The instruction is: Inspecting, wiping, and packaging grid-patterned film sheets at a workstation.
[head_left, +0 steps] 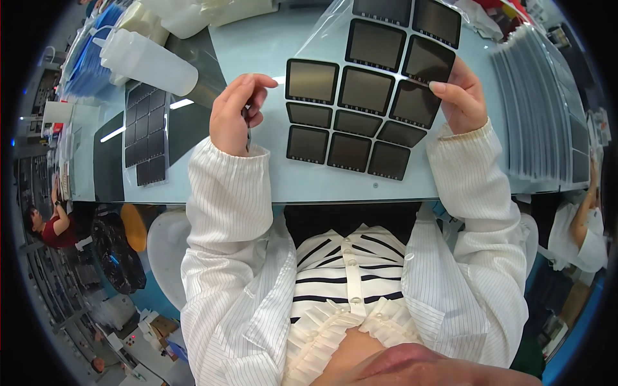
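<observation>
We see the sheet of dark panels raised over the counter, its lower rows bent. Our right hand clamps its right edge, thumb in front and the other fingers behind. Our left hand is just beside the sheet, index finger pointing toward it and the rest curled near a thin dark object (whether they grip it, we cannot tell).

The left column ends lower than the others, with clear film above, so we judge this sheet partly worked, many panels remaining. A smaller panel sheet lies at left; a thick stack of sleeves stands at right, done or waiting, we cannot tell.
</observation>
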Demonstrator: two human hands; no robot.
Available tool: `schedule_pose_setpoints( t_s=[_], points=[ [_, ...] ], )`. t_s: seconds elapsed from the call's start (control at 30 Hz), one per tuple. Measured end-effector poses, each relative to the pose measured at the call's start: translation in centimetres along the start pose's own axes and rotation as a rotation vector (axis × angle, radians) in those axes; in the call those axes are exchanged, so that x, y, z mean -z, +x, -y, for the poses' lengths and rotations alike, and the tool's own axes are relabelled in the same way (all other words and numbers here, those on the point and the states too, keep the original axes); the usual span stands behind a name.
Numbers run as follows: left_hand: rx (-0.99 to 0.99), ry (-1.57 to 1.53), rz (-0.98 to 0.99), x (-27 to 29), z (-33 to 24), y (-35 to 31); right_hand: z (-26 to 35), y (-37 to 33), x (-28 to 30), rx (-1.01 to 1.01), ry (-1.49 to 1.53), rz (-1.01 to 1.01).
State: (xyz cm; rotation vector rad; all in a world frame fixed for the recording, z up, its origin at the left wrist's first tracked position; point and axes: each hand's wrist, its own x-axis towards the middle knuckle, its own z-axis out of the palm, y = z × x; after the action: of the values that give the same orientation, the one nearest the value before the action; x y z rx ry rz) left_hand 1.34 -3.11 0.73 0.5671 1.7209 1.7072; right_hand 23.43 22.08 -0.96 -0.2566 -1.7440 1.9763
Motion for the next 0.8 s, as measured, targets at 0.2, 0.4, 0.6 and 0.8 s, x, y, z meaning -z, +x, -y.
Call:
schedule_pose_setpoints(
  t_s=[0.2,0.4,0.6,0.8],
  points=[
    [-0.042,-0.014,-0.03,0.0,-0.2,-2.8,2.0,-2.2,-1.9,0.084,0.066,0.07],
    [-0.152,0.121,0.221,-0.6,-0.7,-6.5,4.4,-6.4,-3.7,0.129,0.126,-0.043],
    [-0.247,-0.096,0.663,-0.7,-1.3,-7.6,5.1,-9.2,-4.6,0.136,0.141,-0.024],
    [-0.411,-0.311,0.793,-1.3,0.8,-8.0,3.5,-10.9,-5.0,-0.03,0.206,0.131]
  ],
)
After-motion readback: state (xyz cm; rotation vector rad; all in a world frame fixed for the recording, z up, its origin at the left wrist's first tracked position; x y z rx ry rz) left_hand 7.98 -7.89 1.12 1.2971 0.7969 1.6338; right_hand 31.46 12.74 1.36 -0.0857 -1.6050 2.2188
